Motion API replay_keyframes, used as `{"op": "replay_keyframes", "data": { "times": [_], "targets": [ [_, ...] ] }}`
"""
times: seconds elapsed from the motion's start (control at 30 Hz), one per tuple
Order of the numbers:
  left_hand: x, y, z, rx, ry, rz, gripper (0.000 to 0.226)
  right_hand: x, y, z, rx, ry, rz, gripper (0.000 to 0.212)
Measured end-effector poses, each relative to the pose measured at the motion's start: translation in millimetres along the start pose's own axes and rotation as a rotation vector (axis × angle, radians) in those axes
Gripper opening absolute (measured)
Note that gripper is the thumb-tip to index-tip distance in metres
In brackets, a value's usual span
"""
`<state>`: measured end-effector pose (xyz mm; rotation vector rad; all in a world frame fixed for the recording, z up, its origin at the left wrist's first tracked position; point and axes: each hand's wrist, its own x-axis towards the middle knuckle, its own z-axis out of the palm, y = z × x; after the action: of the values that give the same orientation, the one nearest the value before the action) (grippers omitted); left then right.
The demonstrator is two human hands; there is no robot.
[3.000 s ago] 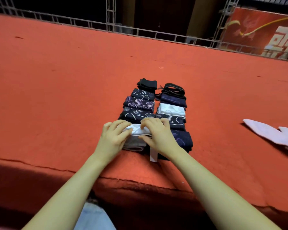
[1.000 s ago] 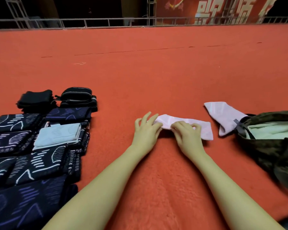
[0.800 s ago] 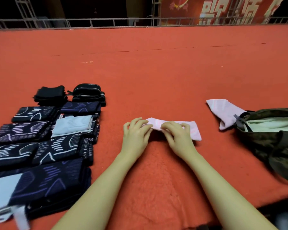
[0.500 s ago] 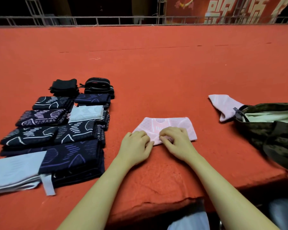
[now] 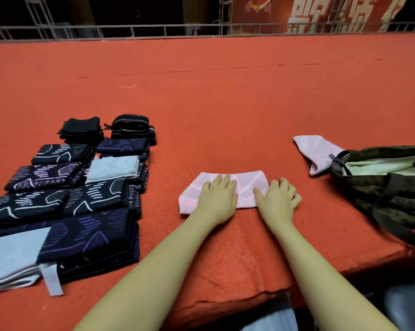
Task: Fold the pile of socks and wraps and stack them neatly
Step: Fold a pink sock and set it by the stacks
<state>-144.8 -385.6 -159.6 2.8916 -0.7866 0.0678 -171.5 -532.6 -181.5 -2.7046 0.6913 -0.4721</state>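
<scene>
As we look down from the head camera, our pink sock (image 5: 246,185) lies flat on the red tabletop (image 5: 225,111), its long axis running left to right straight ahead of us. Our left hand (image 5: 217,195) rests spread on its left half, fingers straight and flat. Our right hand (image 5: 279,199) presses on its right end, fingers relaxed and partly off onto the felt. Neither pinches the cloth. The folded stacks (image 5: 82,187) sit well apart to the left, so the left hand is the nearer one to carry it there, we judge. A second pink sock (image 5: 315,151) lies off to the right, touching the camouflage bag (image 5: 393,187), nearer our right hand.
</scene>
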Motion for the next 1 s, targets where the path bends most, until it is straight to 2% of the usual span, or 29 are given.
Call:
{"op": "replay_keyframes", "data": {
  "times": [0.13, 0.37, 0.47, 0.53, 0.57, 0.63, 0.7, 0.73, 0.8, 0.83, 0.9, 1.0],
  "targets": [
    [18, 2, 3, 0.011, -0.175, 0.057, 0.056, 7, 2, 3, 0.084, -0.062, 0.007, 0.043],
    [23, -2, 11, 0.093, -0.13, 0.118, 0.061, -1, 0, 0, 0.27, 0.13, -0.106, 0.016],
    [17, -1, 11, 0.034, -0.094, 0.116, 0.077, -4, -2, 0, 0.337, 0.122, -0.1, 0.04],
    [12, 0, 10, 0.005, -0.108, 0.103, 0.07, -1, -1, -1, 0.355, 0.054, -0.028, 0.053],
    [11, -1, 9, -0.002, -0.108, 0.086, 0.063, 0, -2, -1, 0.353, 0.028, 0.002, 0.053],
    [6, -8, 8, 0.002, -0.042, -0.006, 0.05, 1, -4, -3, 0.371, 0.032, 0.013, 0.043],
    [1, -20, 7, 0.052, 0.183, -0.165, 0.05, -1, -11, -7, 0.419, 0.089, -0.019, 0.034],
    [-2, -28, 6, 0.089, 0.224, -0.235, 0.051, -2, -16, -9, 0.435, 0.13, -0.045, 0.03],
    [-11, -42, -1, 0.166, 0.245, -0.383, 0.049, -4, -25, -13, 0.426, 0.22, -0.128, 0.021],
    [-15, -47, -3, 0.161, 0.2, -0.439, 0.046, -4, -29, -13, 0.399, 0.269, -0.191, 0.016],
    [-22, -50, -5, 0.104, 0.129, -0.497, 0.048, -5, -39, -13, 0.307, 0.366, -0.326, 0.008],
    [-28, -48, -1, 0.103, 0.18, -0.521, 0.049, -10, -54, -11, 0.209, 0.417, -0.428, 0.012]
  ]
}}
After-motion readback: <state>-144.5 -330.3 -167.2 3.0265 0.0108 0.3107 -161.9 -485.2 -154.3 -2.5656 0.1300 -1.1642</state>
